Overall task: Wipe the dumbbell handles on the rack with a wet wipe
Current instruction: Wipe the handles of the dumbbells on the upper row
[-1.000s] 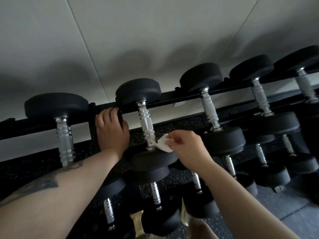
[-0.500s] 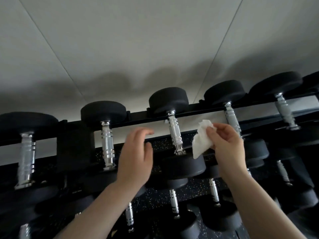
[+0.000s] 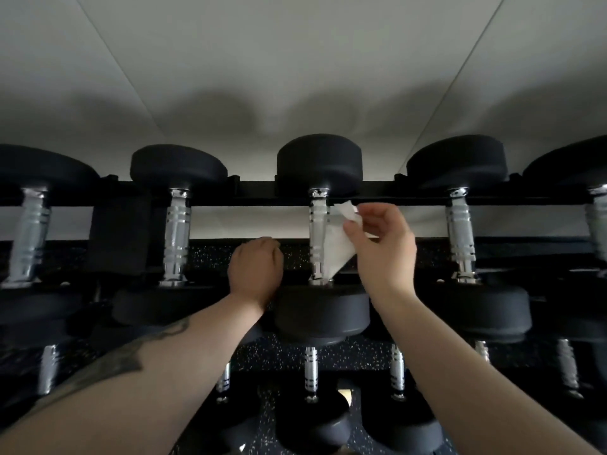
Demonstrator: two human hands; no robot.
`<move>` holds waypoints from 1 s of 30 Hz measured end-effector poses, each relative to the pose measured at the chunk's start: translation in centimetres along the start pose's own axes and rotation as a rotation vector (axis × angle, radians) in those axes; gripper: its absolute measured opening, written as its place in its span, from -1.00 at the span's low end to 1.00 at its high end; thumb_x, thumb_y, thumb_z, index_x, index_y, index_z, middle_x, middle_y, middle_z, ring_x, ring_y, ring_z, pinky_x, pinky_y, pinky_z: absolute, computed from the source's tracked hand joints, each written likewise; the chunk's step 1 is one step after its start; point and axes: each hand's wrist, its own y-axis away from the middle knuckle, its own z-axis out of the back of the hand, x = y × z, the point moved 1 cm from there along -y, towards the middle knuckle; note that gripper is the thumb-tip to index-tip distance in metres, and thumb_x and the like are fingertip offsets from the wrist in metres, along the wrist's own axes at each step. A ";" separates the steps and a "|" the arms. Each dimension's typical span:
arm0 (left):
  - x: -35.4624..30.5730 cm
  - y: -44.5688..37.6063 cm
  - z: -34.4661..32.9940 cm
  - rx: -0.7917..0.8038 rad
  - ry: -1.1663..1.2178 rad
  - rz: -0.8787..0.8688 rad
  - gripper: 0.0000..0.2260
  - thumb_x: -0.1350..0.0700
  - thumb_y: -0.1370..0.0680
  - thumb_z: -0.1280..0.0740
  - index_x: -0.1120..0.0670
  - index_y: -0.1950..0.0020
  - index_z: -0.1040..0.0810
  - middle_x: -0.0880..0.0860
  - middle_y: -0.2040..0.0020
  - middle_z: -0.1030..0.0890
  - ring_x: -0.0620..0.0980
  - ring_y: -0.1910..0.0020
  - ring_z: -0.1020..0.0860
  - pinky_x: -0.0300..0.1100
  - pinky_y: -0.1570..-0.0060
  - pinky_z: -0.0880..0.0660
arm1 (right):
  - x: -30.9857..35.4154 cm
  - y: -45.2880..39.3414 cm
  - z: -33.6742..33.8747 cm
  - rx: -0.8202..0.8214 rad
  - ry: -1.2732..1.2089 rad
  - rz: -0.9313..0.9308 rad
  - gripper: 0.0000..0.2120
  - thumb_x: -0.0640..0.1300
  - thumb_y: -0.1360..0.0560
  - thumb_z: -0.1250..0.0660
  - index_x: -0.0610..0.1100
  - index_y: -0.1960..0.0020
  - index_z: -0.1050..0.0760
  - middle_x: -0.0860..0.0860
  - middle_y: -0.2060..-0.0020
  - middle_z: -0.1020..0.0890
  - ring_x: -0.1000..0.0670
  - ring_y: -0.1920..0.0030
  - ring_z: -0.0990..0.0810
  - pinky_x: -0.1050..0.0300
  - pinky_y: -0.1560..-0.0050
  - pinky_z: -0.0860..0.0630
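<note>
A black rack (image 3: 262, 192) carries a top row of dumbbells with black heads and chrome handles. My right hand (image 3: 382, 254) pinches a white wet wipe (image 3: 340, 244) and holds it against the right side of the centre dumbbell handle (image 3: 318, 238). The wipe hangs down along the lower half of that handle. Left of the same dumbbell, my left hand (image 3: 256, 270) sits with its fingers curled over the rack's front rail; the fingertips are hidden. Neighbouring handles stand to the left (image 3: 176, 234) and right (image 3: 460, 238).
Lower tiers of the rack carry more dumbbells (image 3: 310, 372) under my forearms. A black upright of the rack (image 3: 120, 234) stands left of centre. A pale wall (image 3: 295, 77) rises behind the rack, and speckled black flooring (image 3: 328, 353) shows between the tiers.
The view has shifted right along the rack. My left hand went from open in the air to curled at the front rail. My right hand brought the wipe against the centre handle.
</note>
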 end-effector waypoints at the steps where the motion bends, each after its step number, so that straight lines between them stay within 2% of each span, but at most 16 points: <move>1: 0.1 0.0 -0.2 -0.029 -0.037 -0.007 -0.66 0.12 -0.54 -0.08 0.16 -0.01 -0.64 0.10 0.04 -0.66 0.13 0.03 -0.60 -0.05 -0.06 -0.43 | 0.1 -0.2 -0.7 0.048 0.051 0.036 -0.78 -0.13 -0.47 -0.41 -0.01 -0.10 -0.52 0.17 0.04 -0.61 0.18 0.02 -0.57 0.30 0.02 -0.55; 3: 0.4 0.0 -0.6 -0.065 -0.127 -0.020 -0.60 0.07 -0.49 -0.04 0.13 0.02 -0.66 0.09 0.01 -0.67 0.12 -0.03 -0.61 0.06 -0.16 -0.45 | -0.2 -0.1 -2.3 0.247 0.244 0.098 -0.66 -0.13 -0.50 -0.37 0.06 -0.26 -0.47 0.12 -0.26 -0.51 0.14 -0.15 -0.52 0.28 -0.08 -0.52; 5: 0.6 -0.1 -1.1 -0.075 -0.179 -0.019 -0.61 0.06 -0.48 -0.06 0.11 0.00 -0.67 0.09 -0.09 -0.65 0.12 -0.14 -0.58 0.11 -0.24 -0.41 | -0.8 0.2 -3.1 0.438 0.493 0.232 -0.54 -0.16 -0.58 -0.24 0.12 -0.43 -0.29 0.13 -0.51 -0.13 0.03 -0.35 -0.37 0.10 -0.23 -0.47; 7: 0.7 -0.1 -1.4 -0.107 -0.171 -0.040 -0.62 0.06 -0.46 -0.08 0.09 -0.03 -0.66 0.08 -0.16 -0.62 0.13 -0.20 -0.54 0.08 -0.29 -0.32 | -1.0 0.1 -2.8 0.514 0.623 0.290 -0.50 -0.15 -0.62 -0.12 0.15 -0.50 -0.11 0.18 -0.53 0.09 -0.02 -0.39 -0.33 0.02 -0.23 -0.47; 11: 0.9 -0.2 -1.6 -0.146 -0.129 -0.077 -0.63 0.07 -0.43 -0.09 0.05 -0.04 -0.66 0.05 -0.20 -0.61 0.12 -0.21 -0.53 0.05 -0.29 -0.32 | -0.9 -0.6 -3.2 0.539 0.719 0.265 -0.30 -0.26 -0.60 -0.11 0.14 -0.52 0.21 0.12 -0.52 0.24 -0.07 -0.32 -0.41 0.12 -0.10 -0.50; 14: 0.6 -0.4 -1.4 -0.079 -0.151 -0.057 -0.63 0.04 -0.44 -0.09 0.03 -0.01 -0.66 0.04 -0.18 -0.62 0.11 -0.17 -0.56 0.05 -0.23 -0.40 | -0.2 -0.1 -3.3 0.572 0.688 0.231 -0.25 -0.29 -0.59 -0.13 0.07 -0.53 0.30 0.06 -0.53 0.21 -0.08 -0.35 -0.39 0.13 -0.17 -0.49; 16: 0.7 -0.5 -1.5 -0.058 -0.165 -0.061 -0.64 0.03 -0.46 -0.10 0.02 -0.01 -0.66 0.03 -0.17 -0.62 0.09 -0.15 -0.58 0.04 -0.19 -0.43 | 0.4 0.3 -2.6 0.625 0.604 0.141 -0.30 -0.23 -0.61 -0.11 0.08 -0.53 0.26 0.07 -0.54 0.08 -0.08 -0.34 -0.41 0.09 -0.21 -0.48; 17: 0.7 -0.5 -1.5 -0.050 -0.162 -0.065 -0.65 0.03 -0.47 -0.10 0.02 -0.01 -0.66 0.02 -0.17 -0.62 0.08 -0.14 -0.58 0.03 -0.18 -0.44 | 0.9 0.3 -2.4 0.620 0.480 0.051 -0.38 -0.16 -0.63 -0.09 0.11 -0.54 0.18 0.08 -0.52 -0.06 -0.08 -0.33 -0.42 0.07 -0.23 -0.48; 19: 0.8 -0.6 -1.6 -0.026 -0.138 -0.070 -0.64 0.01 -0.49 -0.08 0.01 -0.03 -0.65 0.02 -0.20 -0.60 0.07 -0.15 -0.57 0.00 -0.15 -0.45 | 1.1 -0.7 -2.7 0.542 0.188 -0.221 -0.52 0.08 -0.62 -0.07 0.10 -0.51 -0.09 0.07 -0.34 -0.39 -0.07 -0.25 -0.47 0.02 -0.23 -0.47; 20: 0.8 -0.5 -1.6 -0.006 -0.125 -0.070 -0.63 0.00 -0.51 -0.06 0.01 -0.06 -0.64 0.02 -0.24 -0.58 0.07 -0.17 -0.56 -0.01 -0.14 -0.45 | 0.9 -1.8 -3.0 0.491 0.056 -0.354 -0.49 0.22 -0.57 -0.06 0.04 -0.46 -0.24 0.02 -0.28 -0.47 -0.10 -0.23 -0.51 -0.03 -0.25 -0.46; 22: 0.9 -0.2 -1.4 0.001 -0.118 -0.087 -0.60 -0.04 -0.54 -0.03 0.02 -0.13 -0.61 0.03 -0.30 -0.54 0.07 -0.22 -0.53 -0.03 -0.15 -0.44 | 0.0 -4.4 -3.5 0.463 -0.332 -0.604 -0.34 0.36 -0.52 0.01 -0.13 -0.29 -0.45 -0.13 -0.23 -0.56 -0.14 -0.22 -0.53 -0.08 -0.30 -0.41; 24: 1.0 0.0 -1.3 -0.026 -0.132 -0.144 -0.59 -0.06 -0.57 -0.03 0.04 -0.16 -0.59 0.04 -0.29 -0.54 0.05 -0.23 -0.52 -0.05 -0.18 -0.41 | -0.1 -6.0 -3.9 0.528 -0.657 -0.775 -0.22 0.38 -0.52 0.12 -0.22 -0.34 -0.38 -0.18 -0.28 -0.51 -0.16 -0.29 -0.47 -0.07 -0.37 -0.31; 25: 1.1 0.1 -1.3 -0.027 -0.145 -0.173 -0.60 -0.05 -0.58 -0.04 0.05 -0.15 -0.60 0.03 -0.26 -0.56 0.03 -0.22 -0.53 -0.06 -0.21 -0.36 | -0.1 -6.3 -3.9 0.542 -0.752 -0.816 -0.19 0.39 -0.51 0.14 -0.23 -0.39 -0.32 -0.19 -0.30 -0.48 -0.17 -0.31 -0.44 -0.08 -0.37 -0.28; 27: 1.2 0.8 -1.2 -0.039 -0.166 -0.196 -0.61 -0.03 -0.59 -0.04 0.07 -0.12 -0.61 0.02 -0.17 -0.61 0.03 -0.19 -0.55 -0.06 -0.26 -0.23 | -0.2 -5.8 -3.8 0.554 -0.760 -0.768 -0.22 0.37 -0.53 0.16 -0.20 -0.40 -0.32 -0.16 -0.27 -0.51 -0.13 -0.27 -0.47 -0.05 -0.25 -0.37; 28: 1.3 1.3 -1.2 -0.019 -0.154 -0.178 -0.59 -0.04 -0.59 -0.01 0.07 -0.14 -0.60 0.02 -0.17 -0.61 0.04 -0.21 -0.53 -0.06 -0.28 -0.17 | -0.4 -5.1 -3.7 0.526 -0.687 -0.707 -0.28 0.35 -0.55 0.15 -0.16 -0.37 -0.37 -0.12 -0.25 -0.54 -0.09 -0.24 -0.50 -0.01 -0.20 -0.40; 30: 1.5 2.7 -1.3 0.040 -0.132 -0.129 -0.52 -0.09 -0.59 0.06 0.06 -0.24 -0.54 0.02 -0.26 -0.54 0.07 -0.31 -0.43 -0.04 -0.35 -0.06 | -0.4 -3.4 -3.5 0.496 -0.477 -0.564 -0.43 0.29 -0.57 0.06 -0.06 -0.30 -0.43 -0.05 -0.21 -0.57 -0.01 -0.21 -0.53 0.03 -0.24 -0.41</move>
